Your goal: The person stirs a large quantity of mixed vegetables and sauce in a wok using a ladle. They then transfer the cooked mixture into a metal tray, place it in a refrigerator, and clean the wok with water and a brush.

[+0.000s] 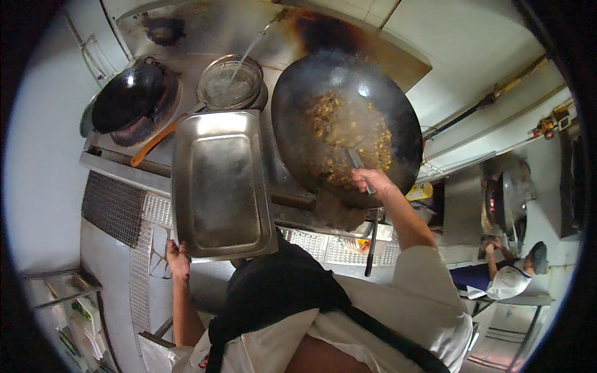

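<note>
My right hand grips the metal handle of a ladle, whose bowl is down among the food. Chopped yellow-brown food steams in a large black wok on the range. With my left hand I hold a rectangular steel pan by its near left corner. The pan's inside looks bare, and its far end reaches over the range, left of the wok. Steam blurs part of the food and the ladle's bowl.
Water runs from a spout into a round strainer. A wooden handle angles out beneath it. A second black wok stands tilted at the left. A wire rack lies below it. Another person works at a wok on the right.
</note>
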A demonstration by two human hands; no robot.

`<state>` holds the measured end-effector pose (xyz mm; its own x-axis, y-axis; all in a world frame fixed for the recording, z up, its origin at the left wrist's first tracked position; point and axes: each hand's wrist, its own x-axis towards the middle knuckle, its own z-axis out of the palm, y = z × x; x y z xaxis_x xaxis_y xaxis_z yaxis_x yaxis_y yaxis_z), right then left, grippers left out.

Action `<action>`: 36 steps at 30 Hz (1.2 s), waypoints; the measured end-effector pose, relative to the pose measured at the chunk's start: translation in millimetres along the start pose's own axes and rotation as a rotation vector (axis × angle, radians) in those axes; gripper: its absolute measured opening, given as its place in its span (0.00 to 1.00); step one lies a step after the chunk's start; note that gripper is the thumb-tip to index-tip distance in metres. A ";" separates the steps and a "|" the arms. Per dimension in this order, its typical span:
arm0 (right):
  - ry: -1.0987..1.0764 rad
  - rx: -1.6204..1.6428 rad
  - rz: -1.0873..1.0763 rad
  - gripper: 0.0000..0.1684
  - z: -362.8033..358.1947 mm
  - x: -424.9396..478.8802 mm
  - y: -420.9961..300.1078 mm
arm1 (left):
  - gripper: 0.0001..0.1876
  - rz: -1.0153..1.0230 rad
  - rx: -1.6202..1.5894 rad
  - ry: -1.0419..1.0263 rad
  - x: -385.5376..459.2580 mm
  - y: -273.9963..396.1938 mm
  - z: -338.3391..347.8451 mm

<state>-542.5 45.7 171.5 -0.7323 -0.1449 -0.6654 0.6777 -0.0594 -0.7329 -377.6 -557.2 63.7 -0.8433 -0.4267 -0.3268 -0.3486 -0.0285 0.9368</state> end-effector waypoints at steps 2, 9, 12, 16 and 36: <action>-0.022 0.053 -0.029 0.10 19.4 -18.1 -9.1 | 0.04 0.158 0.240 -0.016 13.1 -26.1 -8.9; -0.071 0.129 -0.041 0.12 106.4 -75.9 -26.1 | 0.05 -0.016 -0.036 -0.039 -8.0 -16.4 13.5; -0.140 0.173 0.018 0.13 143.1 -83.8 -12.9 | 0.04 0.200 0.072 0.018 -7.8 -11.6 8.5; -0.238 0.199 0.139 0.14 201.0 -80.1 12.5 | 0.03 0.087 0.090 -0.019 -4.4 -19.1 -20.6; 0.543 -1.370 -0.561 0.32 312.6 -17.4 94.3 | 0.23 0.208 0.173 0.072 2.4 -30.3 -38.8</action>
<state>-445.0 -266.1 158.3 -0.9990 -0.0370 -0.0250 -0.0292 0.9651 -0.2604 -353.1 -592.4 39.4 -0.8749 -0.4707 -0.1138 -0.2408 0.2189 0.9456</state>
